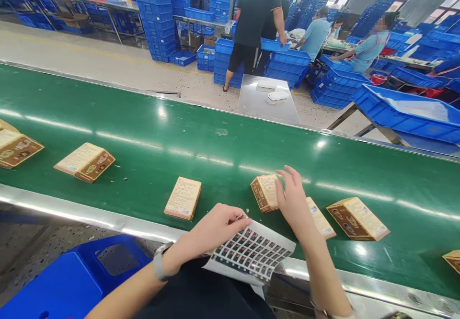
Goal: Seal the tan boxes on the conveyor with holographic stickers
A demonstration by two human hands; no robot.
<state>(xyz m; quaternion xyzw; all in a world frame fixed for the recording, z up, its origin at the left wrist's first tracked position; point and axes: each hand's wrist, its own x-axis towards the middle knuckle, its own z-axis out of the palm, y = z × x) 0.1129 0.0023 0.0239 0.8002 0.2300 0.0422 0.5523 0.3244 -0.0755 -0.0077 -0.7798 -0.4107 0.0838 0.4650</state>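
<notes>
A sheet of stickers (251,252), white with rows of small dark labels, is pinched at its upper left corner by my left hand (226,223). It hangs over the belt's near edge, in front of my body. My right hand (291,197) is over the belt with its fingers apart, at the right side of a cream and brown box (266,192). Its fingers partly cover that box; whether they touch it I cannot tell. Another box (319,218) lies partly hidden behind my right wrist. Farther right is a tilted box (357,219), and to the left a box (183,198) lies flat.
More boxes (86,162) lie along the green conveyor belt (143,165). Its metal rim (89,213) runs along my side. At lower left stands a blue plastic object (72,280). Beyond the belt are a metal table (266,103), stacked blue crates (154,17) and several people.
</notes>
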